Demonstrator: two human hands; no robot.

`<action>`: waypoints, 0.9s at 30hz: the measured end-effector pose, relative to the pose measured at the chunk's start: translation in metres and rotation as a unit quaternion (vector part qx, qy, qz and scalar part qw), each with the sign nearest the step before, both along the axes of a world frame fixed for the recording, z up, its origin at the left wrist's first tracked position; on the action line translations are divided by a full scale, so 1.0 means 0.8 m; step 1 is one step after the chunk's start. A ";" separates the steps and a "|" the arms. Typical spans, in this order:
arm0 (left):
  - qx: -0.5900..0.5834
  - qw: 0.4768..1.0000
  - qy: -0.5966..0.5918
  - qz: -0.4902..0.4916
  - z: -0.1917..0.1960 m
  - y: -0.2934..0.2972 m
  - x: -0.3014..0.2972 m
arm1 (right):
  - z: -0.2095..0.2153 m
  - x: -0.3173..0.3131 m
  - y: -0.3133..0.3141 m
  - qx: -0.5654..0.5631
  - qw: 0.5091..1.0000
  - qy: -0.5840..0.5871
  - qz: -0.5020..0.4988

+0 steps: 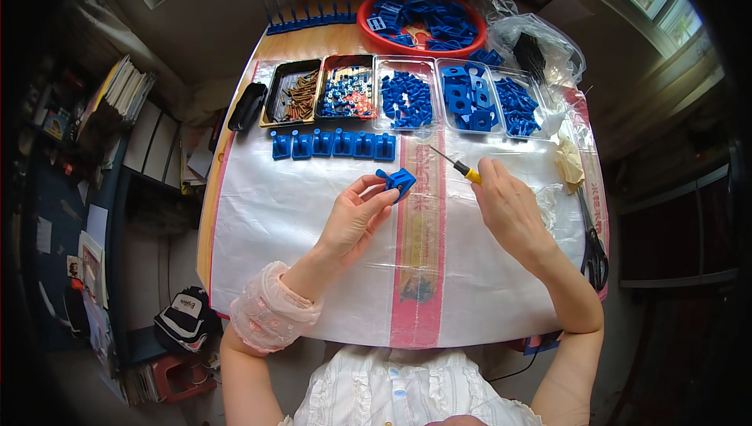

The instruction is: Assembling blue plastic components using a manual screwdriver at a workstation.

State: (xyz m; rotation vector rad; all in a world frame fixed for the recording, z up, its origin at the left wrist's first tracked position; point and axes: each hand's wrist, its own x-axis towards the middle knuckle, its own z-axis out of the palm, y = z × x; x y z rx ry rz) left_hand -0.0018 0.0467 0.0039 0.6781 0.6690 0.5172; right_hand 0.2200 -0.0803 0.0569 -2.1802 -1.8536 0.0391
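Between the thumb and fingers of my left hand (356, 218) is a blue plastic part (398, 182), held above the middle of the table. My right hand (507, 205) grips a screwdriver (468, 171) with a yellow and black handle. Its thin metal shaft points up and left, apart from the blue part. Beyond my left hand stands a row of several similar blue assembled parts (322, 142). Behind that row are trays of brass-coloured screws (302, 97), small mixed fittings (348, 91), small blue pieces (406, 99), blue plates with round holes (468, 97) and more small blue pieces (517, 106).
A red basin (362, 23) full of blue parts stands at the back, beside clear plastic bags (548, 38). Upright rods rise from a blue strip (313, 25) at back left. Black scissors (594, 258) lie by the right edge. White sheeting (313, 183) covers the table.
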 end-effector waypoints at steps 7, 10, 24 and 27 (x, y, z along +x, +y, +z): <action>0.063 0.996 0.009 0.055 0.000 -0.004 0.003 | -0.026 -0.021 -0.028 0.157 0.971 0.181 0.025; 0.062 0.996 0.013 0.066 -0.005 -0.005 0.005 | -0.049 -0.024 -0.029 0.180 0.956 0.228 0.047; 0.150 0.987 0.027 0.055 -0.010 -0.001 0.006 | -0.079 -0.039 -0.036 0.222 0.936 0.240 0.127; 0.159 0.986 0.028 0.052 -0.009 -0.002 0.008 | -0.077 -0.040 -0.036 0.230 0.934 0.237 0.136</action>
